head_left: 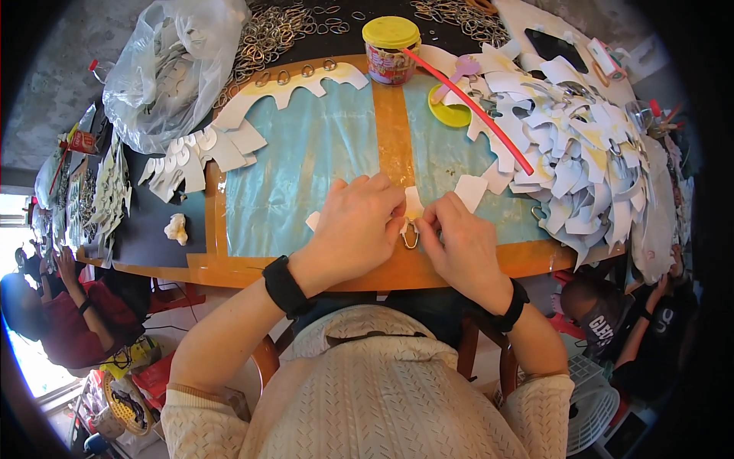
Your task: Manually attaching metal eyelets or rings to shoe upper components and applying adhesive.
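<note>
Close to the table's front edge, my left hand (357, 219) and my right hand (464, 241) face each other with closed fingers. Both pinch a white tabbed strip (470, 191), whose ends show on either side of the hands. An oval metal ring (410, 246) hangs at the strip's lower edge between my fingertips. My fingers cover most of the fold around the ring. Further off lies another white strip (264, 93) with several metal rings along its far edge and yellowish glue marks.
A large pile of white pieces (581, 153) lies at right, beside a red stick (489, 122) and yellow-lidded tub (391, 50). Metal rings (279, 34) are heaped at the back. A plastic bag (180, 76) stands left. Other people (84, 314) sit at both sides.
</note>
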The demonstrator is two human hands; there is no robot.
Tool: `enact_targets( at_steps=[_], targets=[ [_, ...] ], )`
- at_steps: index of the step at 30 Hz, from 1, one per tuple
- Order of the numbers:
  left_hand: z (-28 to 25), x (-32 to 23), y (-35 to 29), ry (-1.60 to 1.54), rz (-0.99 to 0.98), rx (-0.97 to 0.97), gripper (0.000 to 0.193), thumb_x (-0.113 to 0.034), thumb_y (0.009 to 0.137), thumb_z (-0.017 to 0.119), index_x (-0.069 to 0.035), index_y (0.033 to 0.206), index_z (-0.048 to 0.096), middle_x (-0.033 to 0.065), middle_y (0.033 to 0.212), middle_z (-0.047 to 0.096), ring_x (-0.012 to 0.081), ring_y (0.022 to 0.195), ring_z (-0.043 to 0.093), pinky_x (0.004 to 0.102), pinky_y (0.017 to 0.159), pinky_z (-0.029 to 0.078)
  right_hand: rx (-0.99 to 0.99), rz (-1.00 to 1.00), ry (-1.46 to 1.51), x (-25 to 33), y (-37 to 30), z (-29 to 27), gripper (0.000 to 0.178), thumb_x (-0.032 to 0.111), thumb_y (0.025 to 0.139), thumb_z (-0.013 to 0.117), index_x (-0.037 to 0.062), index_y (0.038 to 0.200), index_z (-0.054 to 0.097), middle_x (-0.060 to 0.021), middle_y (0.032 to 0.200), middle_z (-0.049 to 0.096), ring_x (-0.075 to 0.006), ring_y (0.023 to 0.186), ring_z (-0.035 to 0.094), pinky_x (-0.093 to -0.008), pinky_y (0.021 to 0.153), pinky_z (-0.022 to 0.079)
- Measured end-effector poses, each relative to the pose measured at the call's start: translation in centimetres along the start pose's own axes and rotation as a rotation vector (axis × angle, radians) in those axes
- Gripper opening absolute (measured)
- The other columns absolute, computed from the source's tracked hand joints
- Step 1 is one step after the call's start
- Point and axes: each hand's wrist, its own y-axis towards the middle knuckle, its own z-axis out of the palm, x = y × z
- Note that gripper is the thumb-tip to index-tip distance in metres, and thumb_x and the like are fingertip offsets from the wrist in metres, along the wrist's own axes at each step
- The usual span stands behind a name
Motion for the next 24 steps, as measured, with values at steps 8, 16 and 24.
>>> enact_targets(
  at_steps=[8, 16, 24],
  targets=[
    [0.7, -0.6, 0.1, 0.097, 0.007, -0.076, 0.003, -0.009, 0.078, 0.056, -0.007, 0.078, 0.054, 0.0068, 0.079, 0.051, 0.0258, 0.081, 0.052, 0.0384, 0.067, 0.035, -0.085, 0.053, -0.023, 0.2, -0.1, 0.9, 0.014, 0.010, 0.080, 0.062, 0.0073, 0.082, 0.048, -0.0071, 0.076, 0.051, -0.0293, 0.057, 0.055, -0.0383, 0.048, 0.042],
    [1.3, -0.4, 0.1, 0.088, -0.032, -0.070, 0.004, -0.008, 0.077, 0.055, -0.005, 0.080, 0.054, 0.0102, 0.086, 0.050, 0.0289, 0.085, 0.051, 0.0400, 0.069, 0.037, -0.102, 0.117, -0.039, 0.6, 0.0, 1.0, 0.013, 0.009, 0.079, 0.061, 0.0069, 0.081, 0.048, -0.0080, 0.076, 0.052, -0.0310, 0.059, 0.055, -0.0396, 0.049, 0.042],
    [1.4, -0.9, 0.2, 0.098, -0.062, -0.068, 0.007, -0.008, 0.076, 0.054, -0.006, 0.083, 0.054, 0.0114, 0.088, 0.051, 0.0304, 0.088, 0.051, 0.0414, 0.073, 0.037, -0.078, 0.131, -0.038, 0.9, 0.3, 0.7, 0.012, 0.009, 0.080, 0.059, 0.0062, 0.083, 0.048, -0.0097, 0.079, 0.051, -0.0334, 0.064, 0.055, -0.0415, 0.052, 0.043]
  ],
)
